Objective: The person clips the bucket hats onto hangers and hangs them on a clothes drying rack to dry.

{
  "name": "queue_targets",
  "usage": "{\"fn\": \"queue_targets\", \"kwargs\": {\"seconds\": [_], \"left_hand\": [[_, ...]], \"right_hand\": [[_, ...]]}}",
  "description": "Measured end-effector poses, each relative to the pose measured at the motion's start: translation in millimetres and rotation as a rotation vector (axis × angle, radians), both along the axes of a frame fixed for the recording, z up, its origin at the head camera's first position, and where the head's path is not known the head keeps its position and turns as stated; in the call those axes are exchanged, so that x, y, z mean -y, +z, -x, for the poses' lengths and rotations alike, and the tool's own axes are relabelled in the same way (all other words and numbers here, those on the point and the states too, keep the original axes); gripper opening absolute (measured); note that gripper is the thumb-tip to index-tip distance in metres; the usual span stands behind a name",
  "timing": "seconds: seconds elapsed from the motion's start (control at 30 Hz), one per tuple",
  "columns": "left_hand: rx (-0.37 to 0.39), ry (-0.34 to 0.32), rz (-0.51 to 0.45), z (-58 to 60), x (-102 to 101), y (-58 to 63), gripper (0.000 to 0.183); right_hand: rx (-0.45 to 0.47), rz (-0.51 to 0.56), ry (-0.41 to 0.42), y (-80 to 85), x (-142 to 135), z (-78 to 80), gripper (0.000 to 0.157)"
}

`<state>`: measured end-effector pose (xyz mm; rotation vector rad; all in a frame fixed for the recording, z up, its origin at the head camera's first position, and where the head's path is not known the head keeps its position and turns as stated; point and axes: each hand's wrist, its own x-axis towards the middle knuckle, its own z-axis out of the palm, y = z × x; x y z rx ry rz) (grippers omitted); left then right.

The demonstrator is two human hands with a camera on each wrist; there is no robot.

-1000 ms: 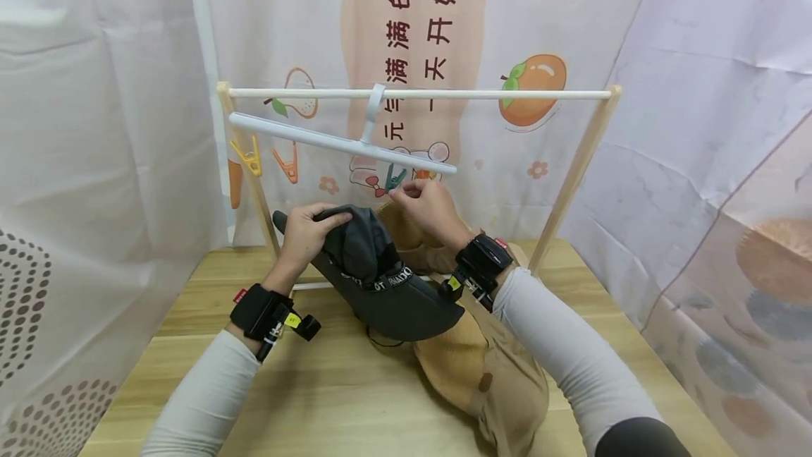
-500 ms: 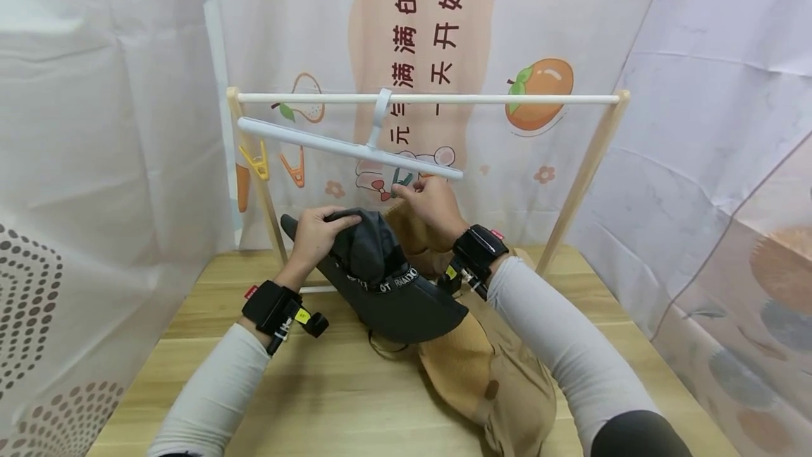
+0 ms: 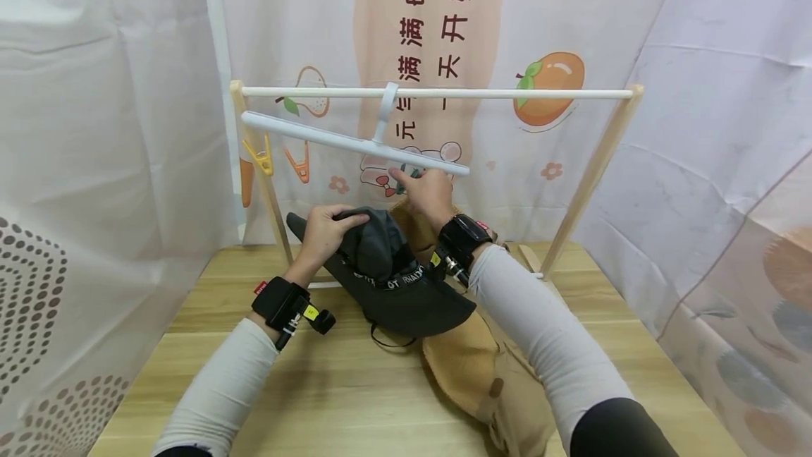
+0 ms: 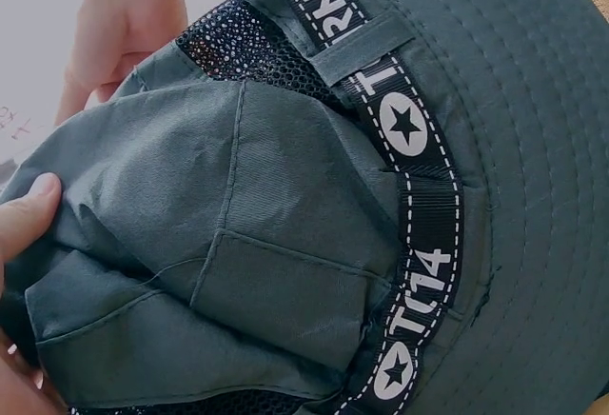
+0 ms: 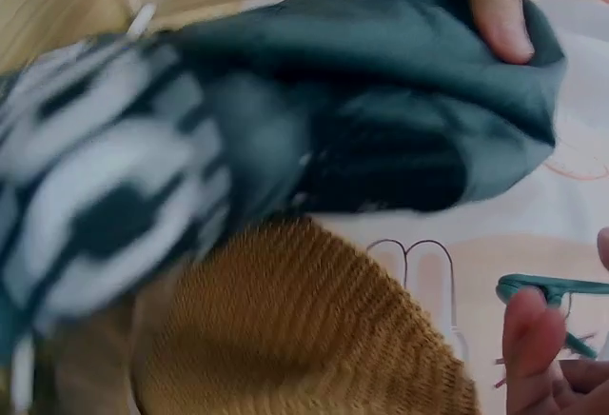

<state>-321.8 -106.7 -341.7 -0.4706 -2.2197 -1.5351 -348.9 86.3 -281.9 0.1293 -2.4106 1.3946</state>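
My left hand (image 3: 323,235) pinches the crown of a dark grey bucket hat (image 3: 387,302) between thumb and fingers. The hat is tilted, its wide brim toward me. In the left wrist view, a black band with white lettering (image 4: 404,129) runs around the crown, with mesh panels beside it. My right hand (image 3: 431,196) is under the low end of the pale blue hanger (image 3: 317,138), thumb and fingers at a green clip (image 3: 416,172). In the right wrist view, the green clip (image 5: 557,286) lies between the thumb and fingers; it is partly hidden.
The hanger hangs slanted from the white bar (image 3: 507,94) of a wooden rack (image 3: 590,175). A yellow clip (image 3: 259,155) and an orange clip (image 3: 298,162) hang at its left. Behind the hat lies a tan item with fuzzy lining (image 3: 466,362) on the wooden table (image 3: 317,386).
My right thumb has moved up along the green clip, with the fingers now around it. The left hand keeps its grip on the hat, and the view has shifted slightly.
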Motion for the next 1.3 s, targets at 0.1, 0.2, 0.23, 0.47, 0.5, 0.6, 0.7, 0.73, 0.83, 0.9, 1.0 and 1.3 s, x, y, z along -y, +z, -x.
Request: {"fn": "queue_targets", "kwargs": {"seconds": [0.1,0.2,0.23,0.47,0.5,0.6,0.7,0.73,0.83,0.9,1.0,1.3], "left_hand": [[0.010,-0.004,-0.001,0.4,-1.0,-2.5,0.033],[0.019,-0.008,-0.005,2.0,-1.4,-5.3,0.034],[0.023,-0.010,-0.004,2.7,-1.4,-6.0,0.034],[0.063,-0.002,0.067,11.3,-5.4,-5.0,0.036],[0.066,0.004,0.085,13.4,-6.9,-3.7,0.036],[0.080,0.020,0.123,18.2,-11.6,0.5,0.035],[0.091,0.024,0.138,21.7,-17.2,1.3,0.034],[0.091,0.022,0.137,22.5,-19.2,0.8,0.033],[0.084,0.020,0.135,24.6,-25.1,-1.3,0.032],[0.082,0.023,0.134,25.4,-27.1,-1.8,0.033],[0.095,0.044,0.141,26.4,-29.1,0.2,0.034],[0.100,0.062,0.112,26.5,-33.2,9.3,0.031]], "right_hand": [[0.013,0.075,0.016,-3.3,1.3,4.4,0.048],[0.005,0.109,0.025,-6.0,1.5,8.3,0.048],[0.000,0.113,0.028,-6.5,1.7,9.3,0.047],[0.020,0.118,0.110,-4.4,-1.1,8.6,0.044],[0.020,0.107,0.135,-2.8,-1.8,7.6,0.043],[0.011,0.065,0.205,1.8,-2.7,4.4,0.042],[0.015,0.026,0.241,4.4,-2.7,1.5,0.043],[0.019,0.013,0.242,4.5,-3.1,1.0,0.043],[0.027,-0.014,0.238,3.9,-3.6,0.4,0.044],[0.028,-0.030,0.230,3.4,-3.1,1.1,0.044],[0.028,-0.052,0.233,4.3,-2.4,1.6,0.046],[0.074,0.001,0.306,10.8,-0.8,0.0,0.040]]}}
